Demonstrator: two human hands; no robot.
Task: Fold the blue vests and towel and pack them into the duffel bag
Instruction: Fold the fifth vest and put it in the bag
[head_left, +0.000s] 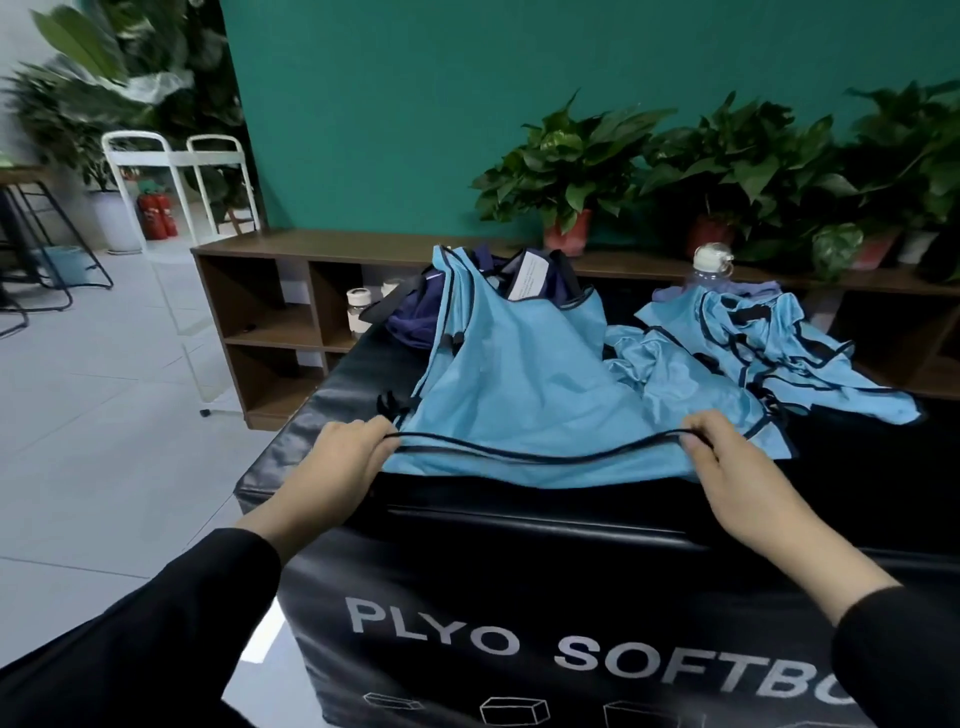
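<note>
smooth, thin blue vest with dark piping is spread on the padded black desk, its upper part draped against the navy duffel bag behind. its near hem is pinched at the left corner by the left hand and at the right corner by the right hand, fingers curled. crumpled blue vests are heaped to the right.

Blue vests: one spread vest between both hands, further vests heaped beyond the right hand, number indistinct. Duffel bag: one. Bottle: one.
</note>
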